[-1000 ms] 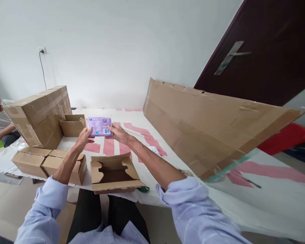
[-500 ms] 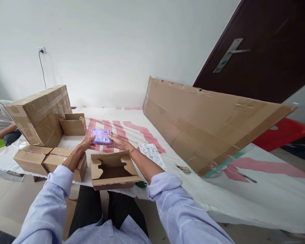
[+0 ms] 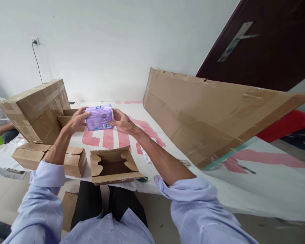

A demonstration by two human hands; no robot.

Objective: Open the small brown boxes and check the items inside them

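Note:
A purple printed soft pack (image 3: 99,117), with a barcode at its lower edge, is held up above the table between my two hands. My left hand (image 3: 79,119) is closed on its left side, thumb across the front. On the opposite side my right hand (image 3: 122,121) grips it, fingers partly hidden behind. Nearer to me an open cardboard box (image 3: 117,179) sits at the table's front edge, flaps up; its dark inside shows no contents that I can make out. A second open carton (image 3: 70,121) stands behind my left hand, partly covered by it.
Taped cartons (image 3: 35,108) are stacked at the left, with smaller closed boxes (image 3: 30,156) before them. A tall cardboard sheet (image 3: 205,115) stands along the right. A sheet of paper (image 3: 146,156) lies under my right forearm. Someone's arm (image 3: 2,128) shows at far left.
Both hands have raised the purple pack and tipped it so that its top side shows. My forearms have lifted away from the open box, and the view has shifted slightly.

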